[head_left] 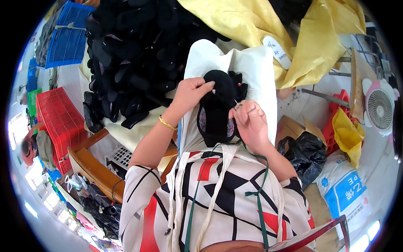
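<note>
A black cloth shoe (218, 126) with a patterned lining lies over my lap on a white cloth (258, 75). My left hand (189, 93) is closed in a pinch on the black rounded end of the shoe. Close to the shoe's right side, the fingers of my right hand (251, 122) are drawn together around a thin, pale, needle-like thing (236, 102). Its full length is hidden by the fingers. Black gathered fabric (240, 86) shows just right of the rounded end.
Many similar black shoes (134, 54) are heaped ahead on the left. Yellow sacking (247, 21) lies ahead right, bearing a white sole-shaped piece (277, 52). Red crates (63, 126) and a wooden chair (94, 170) stand left; a fan (379, 107) and black plastic bag (306, 153) are right.
</note>
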`<state>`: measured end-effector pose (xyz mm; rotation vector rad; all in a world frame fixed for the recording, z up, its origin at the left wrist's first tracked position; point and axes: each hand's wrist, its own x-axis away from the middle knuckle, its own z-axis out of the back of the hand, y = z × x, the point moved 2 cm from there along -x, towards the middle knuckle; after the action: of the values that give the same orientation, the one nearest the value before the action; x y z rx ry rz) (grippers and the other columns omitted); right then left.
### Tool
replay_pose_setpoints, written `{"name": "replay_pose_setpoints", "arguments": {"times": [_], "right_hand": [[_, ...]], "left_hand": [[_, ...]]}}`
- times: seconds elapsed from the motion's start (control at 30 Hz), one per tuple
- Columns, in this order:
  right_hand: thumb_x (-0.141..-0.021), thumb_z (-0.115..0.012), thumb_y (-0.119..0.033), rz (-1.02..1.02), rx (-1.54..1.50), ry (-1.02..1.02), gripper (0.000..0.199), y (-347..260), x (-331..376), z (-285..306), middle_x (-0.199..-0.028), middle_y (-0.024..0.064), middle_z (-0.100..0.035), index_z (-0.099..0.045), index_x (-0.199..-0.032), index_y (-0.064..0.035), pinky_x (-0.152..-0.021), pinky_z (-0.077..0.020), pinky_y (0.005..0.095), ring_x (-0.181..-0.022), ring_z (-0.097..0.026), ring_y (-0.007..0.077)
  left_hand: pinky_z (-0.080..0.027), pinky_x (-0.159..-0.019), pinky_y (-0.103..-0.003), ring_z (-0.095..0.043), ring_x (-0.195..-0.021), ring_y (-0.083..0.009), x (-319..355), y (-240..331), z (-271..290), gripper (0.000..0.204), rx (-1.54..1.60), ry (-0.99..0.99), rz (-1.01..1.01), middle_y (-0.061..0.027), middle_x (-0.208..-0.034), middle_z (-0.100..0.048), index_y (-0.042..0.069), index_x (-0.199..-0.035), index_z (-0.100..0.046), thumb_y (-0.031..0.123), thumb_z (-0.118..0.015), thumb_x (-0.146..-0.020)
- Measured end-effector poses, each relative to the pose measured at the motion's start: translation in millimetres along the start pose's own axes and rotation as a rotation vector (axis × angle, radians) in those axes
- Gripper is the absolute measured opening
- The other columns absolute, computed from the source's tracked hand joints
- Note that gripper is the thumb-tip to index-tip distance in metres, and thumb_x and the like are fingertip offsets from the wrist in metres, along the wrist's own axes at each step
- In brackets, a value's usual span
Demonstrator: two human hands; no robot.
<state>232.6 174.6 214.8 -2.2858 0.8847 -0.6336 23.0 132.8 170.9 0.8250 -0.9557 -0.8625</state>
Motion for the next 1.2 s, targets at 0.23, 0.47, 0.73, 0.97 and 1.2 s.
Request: {"name": "replay_pose_setpoints", "arguments": {"times": [0.23,0.47,0.73,0.97,1.2], "right_hand": [[-0.087,-0.067,-0.002,0.669,1.269,-0.196,0.013,-42.4,5.9,-14.5,-0.084,0.0107,-0.061,-0.064,-0.1,-0.0016,-0.088,-0.0545,0.0438,-0.079,-0.062,0.0279],[-0.075,-0.073,-0.003,0.672,0.979,-0.705,0.018,-83.3,47.8,-48.2,-0.07,0.0058,-0.054,-0.065,-0.092,-0.0032,-0.059,-0.0478,0.039,-0.063,-0.056,0.0271],[-0.094,-0.062,-0.011,0.11,0.083,-0.995,0.02,-135.4,68.1,-81.1,-0.064,0.01,-0.055,-0.066,-0.078,0.0008,-0.056,-0.0434,0.042,-0.054,-0.048,0.0304],[-0.097,-0.054,0.004,-0.181,0.163,-0.672,0.034,-101.4,44.5,-50.4,-0.105,0.0092,-0.064,-0.048,-0.129,-0.0001,-0.079,-0.0549,0.0327,-0.092,-0.066,0.0178],[-0.099,-0.059,-0.011,-0.281,0.684,-0.078,0.008,-12.3,-19.6,-14.4,-0.08,0.0,-0.062,-0.06,-0.102,-0.0037,-0.059,-0.0509,0.024,-0.068,-0.062,0.0079]], "left_hand": [[-0.05,-0.061,-0.037,-0.061,-0.071,-0.0279,10.1,38.2,10.6,0.017,-0.489,0.267,-0.496,-0.0089,-0.083,-0.061,0.008,-0.087,-0.062,0.021,-0.073,-0.083],[-0.053,-0.067,-0.04,-0.066,-0.08,-0.0308,7.0,62.6,-3.8,0.034,-0.707,-0.146,-0.285,-0.0109,-0.089,-0.066,0.008,-0.088,-0.065,0.04,-0.073,-0.081],[-0.054,-0.07,-0.045,-0.067,-0.081,-0.0361,0.3,73.7,-7.2,0.046,-0.844,0.002,-0.283,-0.016,-0.084,-0.068,0.004,-0.082,-0.065,0.049,-0.068,-0.079],[-0.047,-0.059,-0.049,-0.06,-0.066,-0.0412,7.0,56.5,16.7,0.037,-0.633,0.167,-0.307,-0.0227,-0.067,-0.058,0.0,-0.066,-0.059,0.034,-0.07,-0.077],[-0.047,-0.053,-0.029,-0.059,-0.054,-0.0132,10.4,22.7,24.7,0.028,-0.151,0.098,0.038,-0.0095,-0.061,-0.062,-0.005,-0.077,-0.067,0.023,-0.07,-0.08]]}}
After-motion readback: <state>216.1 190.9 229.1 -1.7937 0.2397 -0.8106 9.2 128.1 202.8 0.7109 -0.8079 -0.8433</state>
